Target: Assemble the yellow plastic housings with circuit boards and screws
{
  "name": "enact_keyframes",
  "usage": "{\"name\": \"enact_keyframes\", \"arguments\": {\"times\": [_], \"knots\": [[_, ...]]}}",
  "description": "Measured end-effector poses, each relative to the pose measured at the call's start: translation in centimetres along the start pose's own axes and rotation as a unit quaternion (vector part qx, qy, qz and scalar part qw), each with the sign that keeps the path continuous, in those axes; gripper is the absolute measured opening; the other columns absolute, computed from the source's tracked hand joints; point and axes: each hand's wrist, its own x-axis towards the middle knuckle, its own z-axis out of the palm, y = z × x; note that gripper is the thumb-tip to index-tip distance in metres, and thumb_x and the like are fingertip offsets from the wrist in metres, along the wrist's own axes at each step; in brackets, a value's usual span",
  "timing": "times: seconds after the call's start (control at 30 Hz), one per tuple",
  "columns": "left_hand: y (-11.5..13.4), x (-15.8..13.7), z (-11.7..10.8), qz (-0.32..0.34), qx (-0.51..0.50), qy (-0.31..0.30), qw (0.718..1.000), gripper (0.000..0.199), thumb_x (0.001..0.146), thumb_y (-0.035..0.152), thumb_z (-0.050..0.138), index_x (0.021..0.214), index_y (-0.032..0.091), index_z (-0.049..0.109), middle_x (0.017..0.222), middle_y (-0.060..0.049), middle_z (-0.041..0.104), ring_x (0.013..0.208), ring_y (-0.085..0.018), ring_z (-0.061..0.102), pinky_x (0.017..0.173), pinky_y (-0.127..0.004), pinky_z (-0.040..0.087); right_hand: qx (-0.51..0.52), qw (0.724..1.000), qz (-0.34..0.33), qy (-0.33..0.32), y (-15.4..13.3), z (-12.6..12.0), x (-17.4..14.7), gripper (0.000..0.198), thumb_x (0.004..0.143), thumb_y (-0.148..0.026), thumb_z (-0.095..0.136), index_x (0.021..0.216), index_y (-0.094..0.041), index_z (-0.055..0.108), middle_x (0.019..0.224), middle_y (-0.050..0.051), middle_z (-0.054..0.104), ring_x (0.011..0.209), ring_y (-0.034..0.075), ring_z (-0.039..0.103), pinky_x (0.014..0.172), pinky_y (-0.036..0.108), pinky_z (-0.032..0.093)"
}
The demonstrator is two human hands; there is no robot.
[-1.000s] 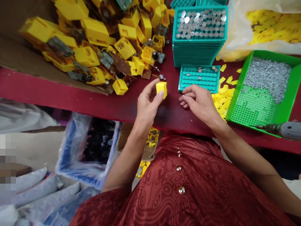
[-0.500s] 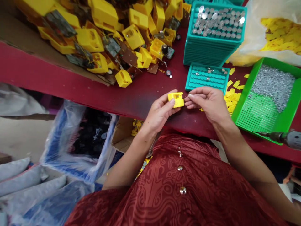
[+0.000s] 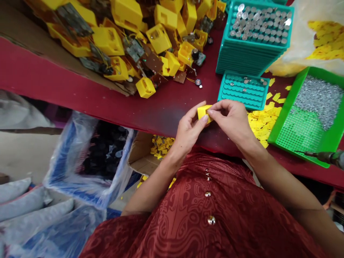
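A: Where is the yellow block being held?

B: Near the centre of the frame, above the near part of the red worktop. It is being clasped by the left grip, thumb on the near side and fingers behind.

A: And how is the right grip being used?

B: Its thumb and fingertips are being held against the block's right side. Whether anything small is being pinched there cannot be told, since the tips are being hidden by the fingers.

A: What is being seen around them?

B: Right of centre, a few small round pieces are being carried on a teal tray, near the right grip. Behind it, in the upper right, rows of silvery discs are being borne by a tray stack.

A: And farther out?

B: At the right, thin metal pieces are being contained in a green basket. Beside it, flat yellow pieces are lying loose. In the upper left, yellow housings are being heaped beside brown cardboard.
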Motion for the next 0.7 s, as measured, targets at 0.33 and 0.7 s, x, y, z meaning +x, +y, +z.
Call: {"name": "enact_keyframes", "arguments": {"times": [0.33, 0.7], "knots": [[1.1, 0.2, -1.4, -0.079, -0.096, -0.019, 0.992, 0.047, 0.087, 0.043, 0.089, 0.128, 0.025, 0.078, 0.130, -0.006, 0.080, 0.114, -0.021, 0.078, 0.092, -0.028, 0.066, -0.048, 0.996, -0.073, -0.012, -0.4, 0.2, 0.8, 0.007, 0.086, -0.021, 0.072, 0.082, -0.017, 0.075, 0.080, 0.002, 0.074, 0.071, 0.012, 0.061, 0.070, 0.027, 0.048], [1.8, 0.2, -3.1, -0.105, -0.179, -0.011, 0.978, 0.048, 0.083, 0.038, 0.094, 0.126, 0.022, 0.081, 0.127, -0.007, 0.082, 0.106, -0.018, 0.081, 0.085, -0.023, 0.068, -0.296, 0.924, -0.239, 0.044, -0.8, -0.4, 6.8, 0.016, 0.094, -0.022, 0.061, 0.093, -0.021, 0.077, 0.100, 0.011, 0.073, 0.098, 0.024, 0.064, 0.098, 0.041, 0.052]]}}
